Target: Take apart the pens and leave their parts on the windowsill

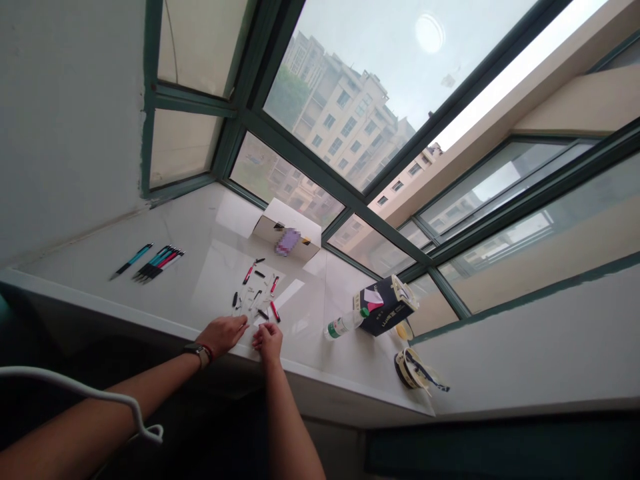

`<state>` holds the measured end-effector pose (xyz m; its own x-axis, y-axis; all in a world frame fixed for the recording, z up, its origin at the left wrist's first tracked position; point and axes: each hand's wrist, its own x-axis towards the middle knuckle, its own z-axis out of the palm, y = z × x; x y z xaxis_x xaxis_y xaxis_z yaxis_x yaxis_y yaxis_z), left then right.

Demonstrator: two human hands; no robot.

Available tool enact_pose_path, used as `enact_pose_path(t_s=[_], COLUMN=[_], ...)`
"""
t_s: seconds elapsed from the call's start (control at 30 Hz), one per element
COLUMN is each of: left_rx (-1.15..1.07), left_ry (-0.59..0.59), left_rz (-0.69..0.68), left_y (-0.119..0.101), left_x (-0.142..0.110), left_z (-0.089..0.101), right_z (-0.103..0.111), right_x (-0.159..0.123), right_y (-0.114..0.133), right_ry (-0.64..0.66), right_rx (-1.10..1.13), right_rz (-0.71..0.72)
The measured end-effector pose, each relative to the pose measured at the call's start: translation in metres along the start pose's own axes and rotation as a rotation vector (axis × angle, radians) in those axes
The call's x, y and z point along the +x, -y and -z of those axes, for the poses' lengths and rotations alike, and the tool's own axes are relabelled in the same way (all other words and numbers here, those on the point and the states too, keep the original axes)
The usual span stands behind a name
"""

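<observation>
Several small pen parts, red, black and clear, lie scattered on a white sheet on the white sill. My left hand rests flat at the near edge of the parts with its fingers stretched toward them. My right hand is just beside it, fingers pinched together on something too small to make out. A watch sits on my left wrist.
A row of assembled pens and one teal pen lie at the left. A cardboard box stands behind the parts. A plastic bottle lies beside a dark box; tape rolls sit at the right.
</observation>
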<state>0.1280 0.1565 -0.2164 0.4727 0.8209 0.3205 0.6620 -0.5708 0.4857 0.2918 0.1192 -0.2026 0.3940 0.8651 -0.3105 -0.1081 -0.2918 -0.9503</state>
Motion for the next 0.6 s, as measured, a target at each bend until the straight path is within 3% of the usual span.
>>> enact_pose_path(t_s=[0.23,0.6], left_rx=[0.039,0.003], left_ry=[0.015,0.042], left_rz=[-0.056,-0.039], left_y=[-0.0051,-0.0048], left_x=[0.0,0.0003], left_z=[0.0089,0.0082], right_z=[-0.0016,-0.0057], right_x=[0.0017,0.0027], right_y=[-0.0035,0.0003], right_ry=[0.007,0.031], right_rx=[-0.04,-0.074], right_rz=[-0.001,-0.004])
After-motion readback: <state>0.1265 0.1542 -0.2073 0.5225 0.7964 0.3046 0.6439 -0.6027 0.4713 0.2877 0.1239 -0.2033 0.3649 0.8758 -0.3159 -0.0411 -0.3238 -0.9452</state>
